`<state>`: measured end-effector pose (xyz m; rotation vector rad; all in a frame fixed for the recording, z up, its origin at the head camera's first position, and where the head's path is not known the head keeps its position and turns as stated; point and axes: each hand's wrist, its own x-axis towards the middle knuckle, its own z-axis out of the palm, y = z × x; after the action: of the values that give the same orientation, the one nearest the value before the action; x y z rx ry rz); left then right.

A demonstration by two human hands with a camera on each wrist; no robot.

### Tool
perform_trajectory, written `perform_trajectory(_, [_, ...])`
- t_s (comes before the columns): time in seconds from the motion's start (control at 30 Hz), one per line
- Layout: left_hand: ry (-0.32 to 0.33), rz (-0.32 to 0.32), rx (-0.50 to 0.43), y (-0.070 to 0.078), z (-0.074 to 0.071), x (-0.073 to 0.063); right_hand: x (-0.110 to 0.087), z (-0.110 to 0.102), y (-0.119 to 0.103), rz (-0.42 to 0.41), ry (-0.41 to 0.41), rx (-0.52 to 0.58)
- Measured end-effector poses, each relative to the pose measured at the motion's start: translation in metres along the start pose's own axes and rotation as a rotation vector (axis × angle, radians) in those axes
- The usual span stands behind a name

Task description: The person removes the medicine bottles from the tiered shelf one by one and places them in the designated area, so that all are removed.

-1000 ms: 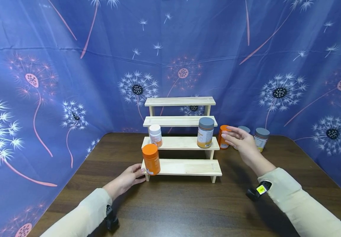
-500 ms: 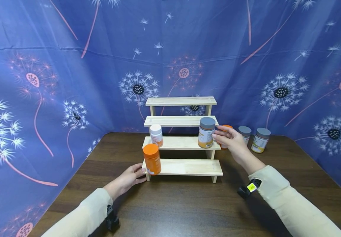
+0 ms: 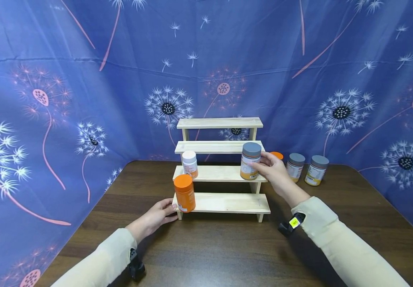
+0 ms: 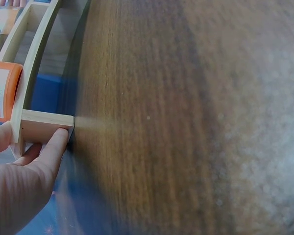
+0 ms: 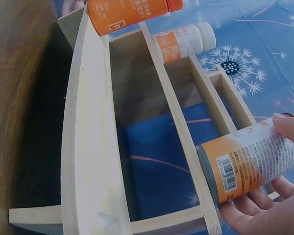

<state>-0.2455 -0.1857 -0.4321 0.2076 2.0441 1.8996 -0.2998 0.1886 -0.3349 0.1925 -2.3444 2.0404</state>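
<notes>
A stepped wooden display rack (image 3: 224,203) with several tiers stands on the table. At the left end of its lowest step, my left hand (image 3: 154,219) holds the edge, thumb by the top and fingers against the leg, as the left wrist view shows. My right hand (image 3: 276,173) grips a grey-capped supplement bottle (image 3: 250,164) at the right end of the second step; thumb and fingers lie on either side of its label (image 5: 245,161). An orange bottle (image 3: 184,194) is on the lowest step's left end, and a small white-capped bottle (image 3: 190,164) on the step above.
Right of the rack, two grey-capped bottles (image 3: 295,165) stand on the dark wooden table (image 3: 206,251). An orange-lidded bottle (image 3: 277,155) is partly hidden behind my right hand. A blue dandelion-print cloth (image 3: 120,99) hangs behind the table.
My right hand has moved left from near the bottles beside the rack to the grey-capped bottle on the second step and taken hold of it. My left hand has stayed put.
</notes>
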Motion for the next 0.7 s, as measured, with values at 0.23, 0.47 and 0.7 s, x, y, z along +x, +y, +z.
perform_trajectory(0.23, [0.009,-0.014,0.002,-0.0006,-0.0008,0.0005,0.0024,0.006,0.0005,-0.015,0.013,-0.029])
perform_trajectory(0.47, [-0.006,0.0,-0.008,-0.0008,-0.0017,0.0017,0.0022,0.0049,0.0033,-0.042,0.043,-0.102])
perform_trajectory(0.7, [-0.007,0.001,-0.004,-0.0007,-0.0018,0.0008,0.0043,0.0047,0.0038,-0.022,0.049,-0.131])
